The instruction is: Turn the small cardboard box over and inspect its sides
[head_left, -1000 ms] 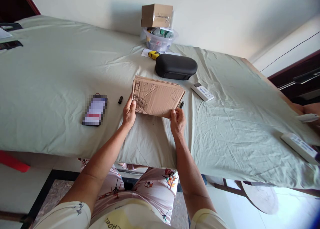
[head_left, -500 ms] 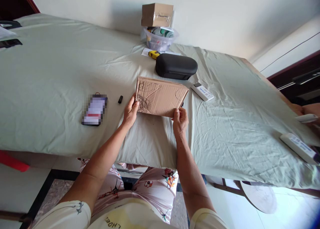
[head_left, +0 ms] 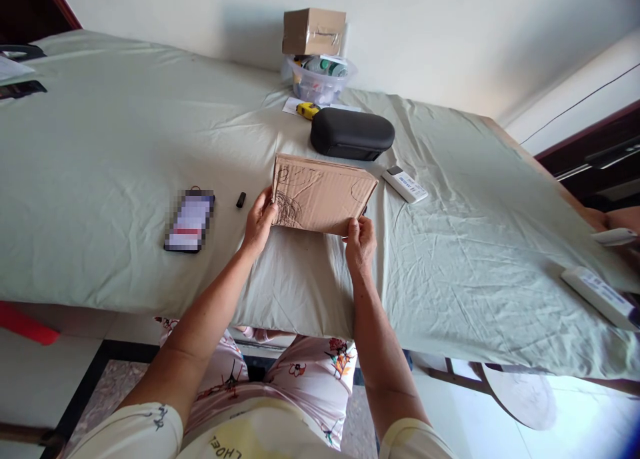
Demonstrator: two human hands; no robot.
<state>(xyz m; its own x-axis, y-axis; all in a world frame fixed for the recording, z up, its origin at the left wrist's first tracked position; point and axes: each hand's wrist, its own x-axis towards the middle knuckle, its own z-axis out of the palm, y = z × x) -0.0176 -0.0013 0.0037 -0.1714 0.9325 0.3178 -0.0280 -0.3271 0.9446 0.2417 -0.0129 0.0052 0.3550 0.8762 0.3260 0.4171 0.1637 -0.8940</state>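
Observation:
A flat brown piece of cardboard (head_left: 323, 195) with dark scribbled lines at its left is held tilted over the cloth-covered table. My left hand (head_left: 260, 217) grips its left edge, thumb on the front face. At the lower right corner my right hand (head_left: 361, 240) pinches it, thumb in front and the other fingers partly hidden behind. A small dark object peeks out by the right hand's fingers, too hidden to name. Left of the cardboard lie a small black cap-like piece (head_left: 241, 199) and a phone (head_left: 190, 220) with its screen lit and blurred.
Behind the cardboard sits a black hard case (head_left: 353, 133), with a yellow tool (head_left: 307, 110) beside it. A plastic basket (head_left: 320, 85) bearing a cardboard box (head_left: 314, 32) stands against the wall. White boxes lie at right (head_left: 405, 184) and far right (head_left: 600, 297).
My left hand has shifted very slightly at the cardboard's left edge. The cardboard and my right hand stay almost where they were.

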